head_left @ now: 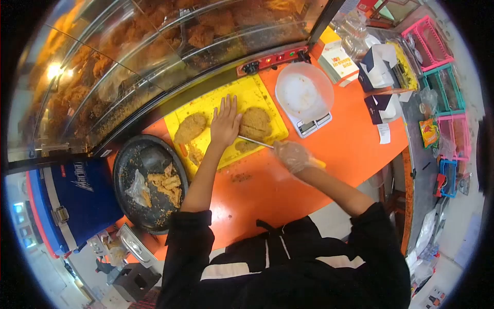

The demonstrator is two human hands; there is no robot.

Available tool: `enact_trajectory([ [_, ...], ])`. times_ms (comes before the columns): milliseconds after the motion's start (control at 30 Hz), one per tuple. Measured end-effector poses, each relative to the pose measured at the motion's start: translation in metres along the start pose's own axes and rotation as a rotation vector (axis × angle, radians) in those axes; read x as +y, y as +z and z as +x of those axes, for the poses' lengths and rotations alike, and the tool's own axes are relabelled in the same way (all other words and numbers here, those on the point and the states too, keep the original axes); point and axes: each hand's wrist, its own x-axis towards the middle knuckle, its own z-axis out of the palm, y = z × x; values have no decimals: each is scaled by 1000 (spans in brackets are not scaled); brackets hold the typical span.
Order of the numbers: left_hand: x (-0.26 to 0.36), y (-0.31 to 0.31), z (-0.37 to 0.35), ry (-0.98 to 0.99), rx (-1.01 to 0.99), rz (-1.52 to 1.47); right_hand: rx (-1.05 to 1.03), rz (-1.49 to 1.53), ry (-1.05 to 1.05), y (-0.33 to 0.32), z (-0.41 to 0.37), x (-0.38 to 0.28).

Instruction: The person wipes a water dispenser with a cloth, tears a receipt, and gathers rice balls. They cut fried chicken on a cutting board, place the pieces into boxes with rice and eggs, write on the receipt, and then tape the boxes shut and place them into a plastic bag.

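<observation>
My right hand (292,156), in a clear plastic glove, is closed around the handle of a knife (257,141). Its blade points left across a yellow cutting board (211,105), along the lower edge of a breaded fried chicken piece (256,122). Bare and flat, my left hand (225,125) has its fingers stretched out, just left of that piece; whether its palm touches the blade is hidden. Another breaded piece (190,128) rests on the board to the left of this hand. A smaller fried piece (246,146) lies below the blade, and crumbs are scattered around.
A glass display case (128,56) of fried food borders the far side. Left of the board sits a dark round tray (122,180) with fried pieces and a plastic bag. A scale (314,125) carrying a white bowl (304,90) and boxes (339,64) stand right on the orange table (355,154).
</observation>
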Motion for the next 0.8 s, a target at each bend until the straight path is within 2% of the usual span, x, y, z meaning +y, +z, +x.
enact_trajectory([
  [100, 3, -2, -3, 7, -6, -12, -23, 53, 61, 1, -10, -7],
  [167, 4, -11, 1, 37, 16, -2, -3, 4, -72, -17, -19, -2],
  [233, 13, -22, 3, 61, 162, -242, 62, -34, -84, -38, -25, 2],
  [300, 17, -14, 3, 46, 143, -278, 61, -48, -94, -29, -38, 0],
  [333, 17, -12, 7, 55, 156, -293, 24, -55, -16, -28, -32, 0],
  [367, 17, -12, 10, 69, 168, -289, 8, -70, 62, -32, -22, 2],
  [433, 13, 2, 4, -22, 109, -287, 6, -19, 74, -38, -17, 5],
  [633, 9, 6, 6, -32, 106, -252, -119, 26, 123, -33, -11, 6],
  [700, 8, 5, 9, -31, 82, -197, -119, 26, 141, -29, -3, 7],
  [767, 6, 4, 9, -41, 49, -148, 26, 72, 75, -7, 1, 12],
  [800, 4, 2, 9, -7, 68, -84, 14, 77, 73, 2, 4, 13],
])
